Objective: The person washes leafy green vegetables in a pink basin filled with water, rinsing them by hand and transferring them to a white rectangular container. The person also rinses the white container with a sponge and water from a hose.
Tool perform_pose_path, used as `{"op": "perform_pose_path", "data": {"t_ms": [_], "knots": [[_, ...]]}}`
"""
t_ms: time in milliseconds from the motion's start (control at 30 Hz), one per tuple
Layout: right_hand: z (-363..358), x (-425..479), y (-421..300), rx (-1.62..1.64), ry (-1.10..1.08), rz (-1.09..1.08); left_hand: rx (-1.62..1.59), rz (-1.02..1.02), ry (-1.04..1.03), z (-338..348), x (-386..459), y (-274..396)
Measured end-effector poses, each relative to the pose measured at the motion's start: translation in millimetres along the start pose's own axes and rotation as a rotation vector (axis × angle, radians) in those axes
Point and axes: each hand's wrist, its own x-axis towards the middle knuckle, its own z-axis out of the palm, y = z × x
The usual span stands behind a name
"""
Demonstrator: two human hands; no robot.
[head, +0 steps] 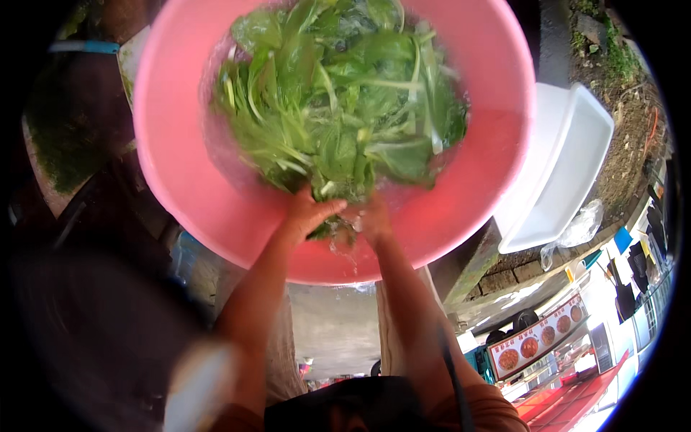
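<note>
A large pink plastic basin [178, 135] fills the upper middle of the head view, holding water and a heap of leafy greens with pale stems [334, 97]. Both my hands are inside its near side, at the lower edge of the heap. My left hand [310, 213] has its thumb stretched over a bunch of wet leaves, its fingers mostly hidden beneath them. Opposite it, my right hand [375, 218] is blurred against the same bunch. Water drips and splashes between the two hands.
A white plastic tub [567, 173] stands right of the basin, beside a crumpled clear plastic bag [575, 232]. Soil and a brick edging [499, 281] lie beyond. At lower right is a stall sign [540, 337] with food pictures. A bluish container [184, 256] sits at left.
</note>
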Motion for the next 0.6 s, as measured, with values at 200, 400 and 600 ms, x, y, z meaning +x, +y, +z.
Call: {"op": "perform_pose_path", "data": {"t_ms": [200, 400, 600], "knots": [[-40, -77, -93, -0.042, -0.098, -0.265, 0.079, 0.254, 0.005, 33, -75, 88], [-127, 49, -178, -0.518, 0.194, -0.812, 0.466, 0.682, 0.596, -76, 19, 139], [-31, 81, -162, -0.317, 0.217, -0.343, 0.144, 0.125, 0.269, -16, 31, 162]]}}
